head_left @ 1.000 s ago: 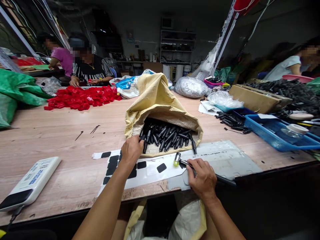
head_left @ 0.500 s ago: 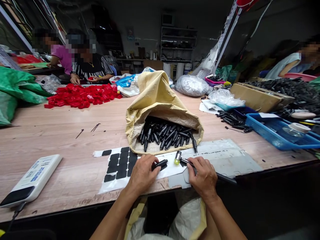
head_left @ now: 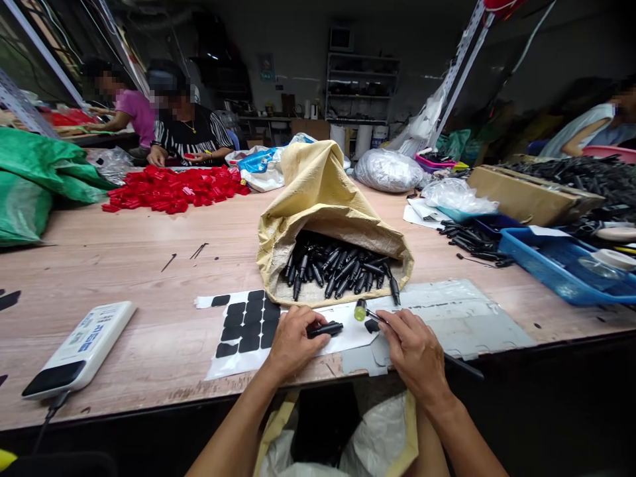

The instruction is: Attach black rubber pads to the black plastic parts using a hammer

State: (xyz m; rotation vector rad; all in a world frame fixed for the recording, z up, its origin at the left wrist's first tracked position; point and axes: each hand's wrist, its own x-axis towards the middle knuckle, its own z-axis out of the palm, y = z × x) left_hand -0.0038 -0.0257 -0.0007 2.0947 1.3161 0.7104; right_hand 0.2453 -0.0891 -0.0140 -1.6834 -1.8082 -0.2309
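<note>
My left hand (head_left: 297, 339) grips a black pen-shaped part (head_left: 325, 329) and keeps it low over a white sheet at the table's front edge. In my right hand (head_left: 415, 344) is a small hammer (head_left: 361, 310) with a yellow-green face; its dark handle runs out behind the hand to the right. The hammer head hovers a little beyond and right of the black part. Just past both hands lies an open tan sack (head_left: 308, 179), its mouth toward me, full of similar black parts (head_left: 342, 268).
Left of my hands lies a sheet of black square stickers (head_left: 251, 324). A white power bank (head_left: 82, 348) sits farther left. Red parts (head_left: 176, 187) are heaped before a seated co-worker (head_left: 191, 132). A blue tray (head_left: 561, 265) and a grey plastic sheet (head_left: 460, 315) are on the right.
The hammer head has turned so its yellow-green face shows more toward me. The black part's tip has shifted slightly. The whole view has moved a little to the left.
</note>
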